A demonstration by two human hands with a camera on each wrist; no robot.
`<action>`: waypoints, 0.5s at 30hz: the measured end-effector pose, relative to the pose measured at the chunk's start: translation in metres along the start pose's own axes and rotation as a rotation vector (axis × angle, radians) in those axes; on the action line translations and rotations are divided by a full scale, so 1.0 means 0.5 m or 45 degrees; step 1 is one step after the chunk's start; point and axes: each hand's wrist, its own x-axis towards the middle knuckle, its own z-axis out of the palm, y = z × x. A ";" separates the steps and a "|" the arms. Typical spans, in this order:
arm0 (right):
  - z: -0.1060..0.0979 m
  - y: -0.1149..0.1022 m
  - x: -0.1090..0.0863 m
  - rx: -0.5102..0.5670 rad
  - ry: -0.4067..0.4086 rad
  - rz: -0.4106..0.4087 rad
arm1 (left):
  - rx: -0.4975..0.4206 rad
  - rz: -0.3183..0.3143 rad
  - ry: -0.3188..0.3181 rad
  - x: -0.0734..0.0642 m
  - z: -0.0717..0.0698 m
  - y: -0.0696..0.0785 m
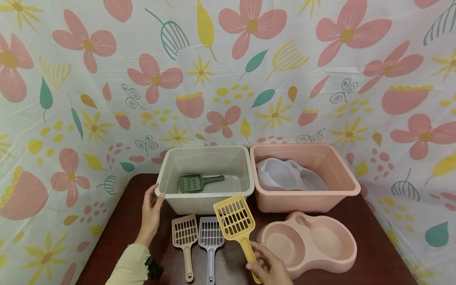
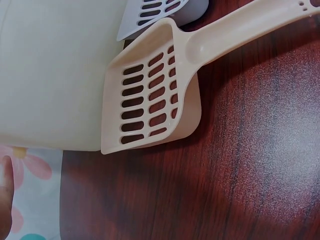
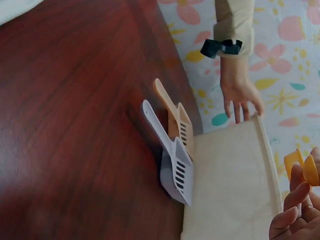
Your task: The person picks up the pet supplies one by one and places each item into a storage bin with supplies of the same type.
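Note:
In the head view my right hand (image 1: 272, 266) grips the handle of a yellow litter scoop (image 1: 245, 236), its slotted head raised before the grey litter box's front right. My left hand (image 1: 151, 215) touches the front left corner of that grey litter box (image 1: 204, 202), fingers fairly straight; only a fingertip (image 2: 6, 200) shows in the left wrist view. Inside the box lies a dark green litter scoop (image 1: 213, 179). A beige litter scoop (image 1: 187, 259) and a lavender litter scoop (image 1: 211, 259) lie side by side in front, their heads toward the box.
To the right stands a pink litter box (image 1: 299, 201) holding a grey double pet bowl (image 1: 279, 174). Before it, a pink double pet bowl (image 1: 306, 237) rests on the dark red table (image 1: 117, 237). A flower-patterned cloth (image 1: 228, 71) hangs behind and at the sides.

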 end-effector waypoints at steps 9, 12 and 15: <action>-0.015 -0.027 0.028 -0.055 0.080 0.092 | -0.019 0.035 0.049 0.005 0.001 -0.013; -0.019 -0.035 0.038 -0.040 0.074 0.063 | -0.032 0.034 0.049 0.006 0.002 -0.012; -0.023 -0.039 0.047 -0.036 0.078 0.010 | -0.033 0.031 0.054 0.005 0.002 -0.011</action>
